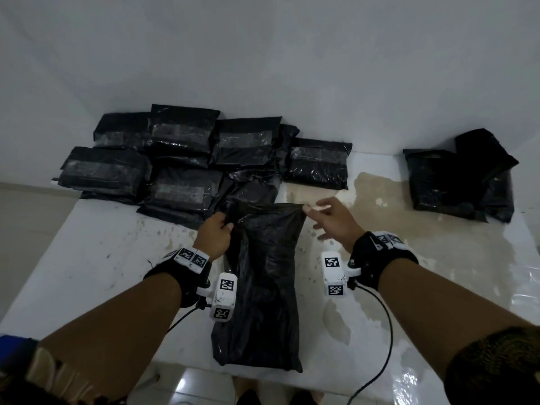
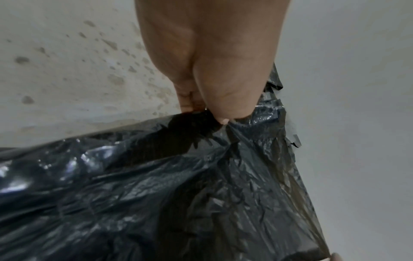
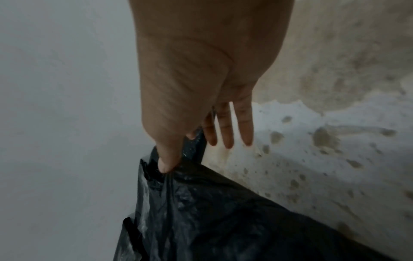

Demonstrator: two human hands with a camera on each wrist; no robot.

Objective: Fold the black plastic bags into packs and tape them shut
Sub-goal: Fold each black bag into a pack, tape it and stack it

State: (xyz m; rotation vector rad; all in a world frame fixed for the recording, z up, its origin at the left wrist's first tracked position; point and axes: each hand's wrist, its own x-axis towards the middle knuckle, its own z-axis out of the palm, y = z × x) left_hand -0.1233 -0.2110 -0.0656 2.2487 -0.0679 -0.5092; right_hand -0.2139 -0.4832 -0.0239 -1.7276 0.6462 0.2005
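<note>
A long black plastic bag [image 1: 263, 287] lies lengthwise on the white table [image 1: 87, 258], its near end at the front edge. My left hand [image 1: 214, 232] grips the bag's far left corner, fingers and thumb bunched on the plastic [image 2: 212, 116]. My right hand [image 1: 318, 214] pinches the far right corner between thumb and forefinger [image 3: 170, 166], the other fingers [image 3: 225, 130] spread straight. The top edge is lifted and stretched between both hands.
Several taped black packs [image 1: 181, 159] are stacked at the back left, close behind my left hand. A loose pile of black bags [image 1: 458, 176] sits at the back right. A brownish stain [image 1: 365, 200] marks the table under my right hand. Cables hang from both wrists.
</note>
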